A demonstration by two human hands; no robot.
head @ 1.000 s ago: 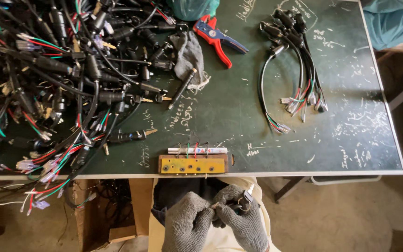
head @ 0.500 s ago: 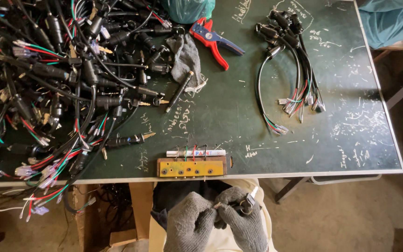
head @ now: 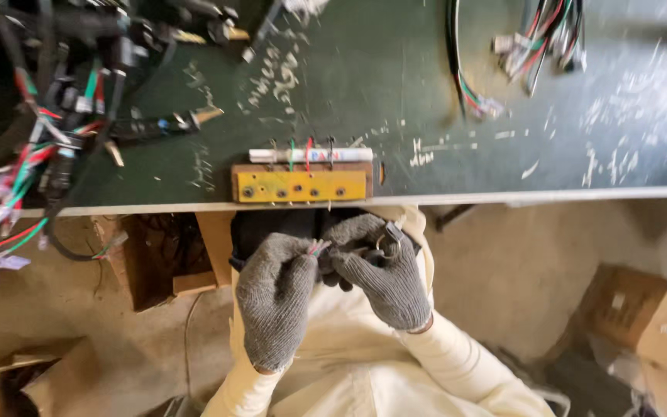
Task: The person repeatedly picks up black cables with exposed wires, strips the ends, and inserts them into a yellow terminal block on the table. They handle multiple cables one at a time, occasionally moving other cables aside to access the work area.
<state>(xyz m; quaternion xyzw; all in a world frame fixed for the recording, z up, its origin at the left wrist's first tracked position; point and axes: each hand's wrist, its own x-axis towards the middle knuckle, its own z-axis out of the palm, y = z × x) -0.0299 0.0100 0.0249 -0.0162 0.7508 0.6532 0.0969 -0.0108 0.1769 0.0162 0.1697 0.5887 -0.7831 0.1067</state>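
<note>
Both my hands wear grey knit gloves and meet below the table edge, over my lap. My left hand [head: 275, 297] pinches the loose ends of several thin coloured wires [head: 318, 246]. My right hand [head: 384, 274] grips the black body of the same small cable assembly [head: 386, 235], with a metal ring showing at its knuckles. Just above them, on the green table [head: 426, 116], sits a yellow wooden jig block [head: 300, 184] with wires stuck in it and a white marker pen [head: 310, 155] lying behind it.
A big tangle of black cables with red and green wires [head: 48, 116] covers the table's left side. A small bundle of finished cables [head: 519, 46] lies at the top right. Cardboard boxes [head: 642, 316] and wooden pieces [head: 171, 262] stand on the floor.
The view has dipped and drawn closer to the table edge, so the cutters are out of frame. My hands stay together on the wires, slightly higher in view.
</note>
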